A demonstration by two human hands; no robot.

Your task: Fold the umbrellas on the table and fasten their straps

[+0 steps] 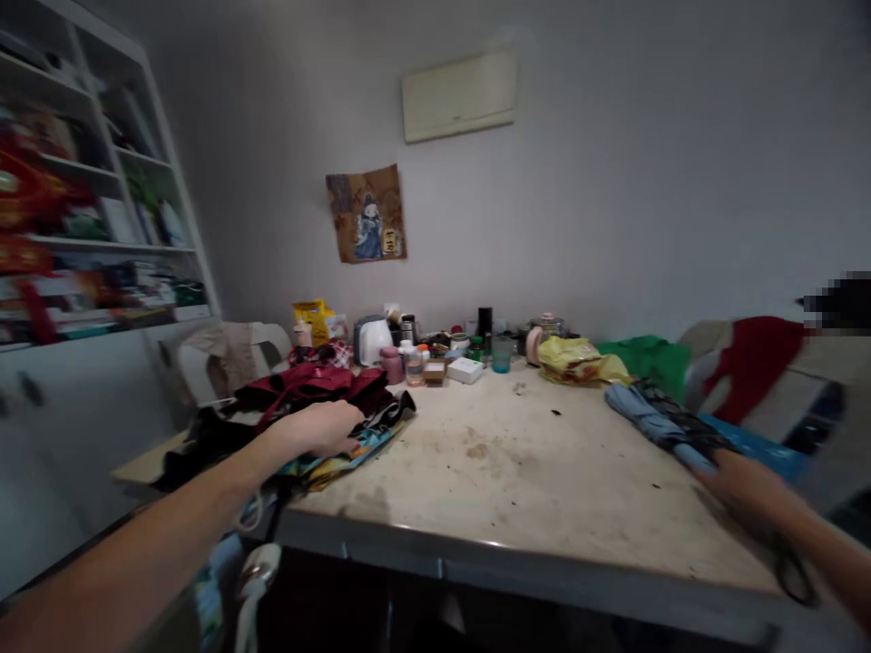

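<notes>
On the left part of the table, my left hand rests on a pile of fabric, its fingers curled at a colourful blue and yellow cloth. Dark red fabric and black fabric lie around it. What the fingers hold, if anything, is hidden. At the right side, my right hand is closed around the near end of folded umbrellas, one light blue and one dark patterned. A dark strap loop hangs beside my right wrist.
Along the wall side stand a kettle, a pink jar, a white box, a blue-green cup and a yellow bag. Chairs draped with cloth flank the table. Shelves rise at the left.
</notes>
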